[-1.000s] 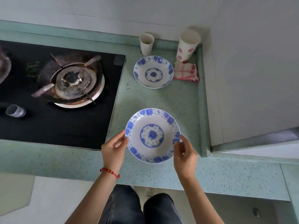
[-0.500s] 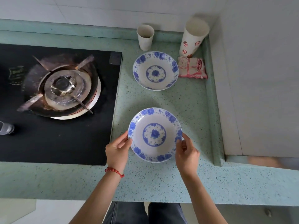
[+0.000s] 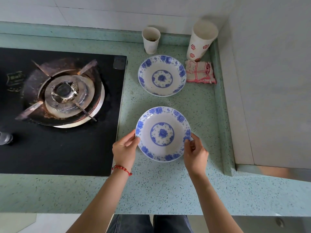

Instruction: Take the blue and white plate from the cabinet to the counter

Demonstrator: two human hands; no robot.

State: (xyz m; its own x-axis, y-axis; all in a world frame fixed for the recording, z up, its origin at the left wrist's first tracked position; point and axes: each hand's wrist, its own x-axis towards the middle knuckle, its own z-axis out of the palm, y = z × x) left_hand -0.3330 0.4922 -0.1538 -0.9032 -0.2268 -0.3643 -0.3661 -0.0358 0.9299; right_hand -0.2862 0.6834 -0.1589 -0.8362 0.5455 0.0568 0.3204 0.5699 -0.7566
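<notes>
A blue and white plate (image 3: pixel 162 134) with a flower rim is level over the green speckled counter (image 3: pixel 168 185), close to or on its surface; contact cannot be told. My left hand (image 3: pixel 124 149) grips its left rim and my right hand (image 3: pixel 195 152) grips its right rim. A second plate of the same pattern (image 3: pixel 161 75) lies on the counter just behind it, a small gap between them. The cabinet is out of view.
A black gas hob (image 3: pixel 58 106) with a burner fills the left. At the back stand a small paper cup (image 3: pixel 151 40) and a tall cup with red marks (image 3: pixel 202 40). A folded red-checked cloth (image 3: pixel 200 72) lies at the right, against a raised counter edge and white wall.
Both hands have carried the plate forward over the counter, toward the second plate. The camera has also moved in over the counter.
</notes>
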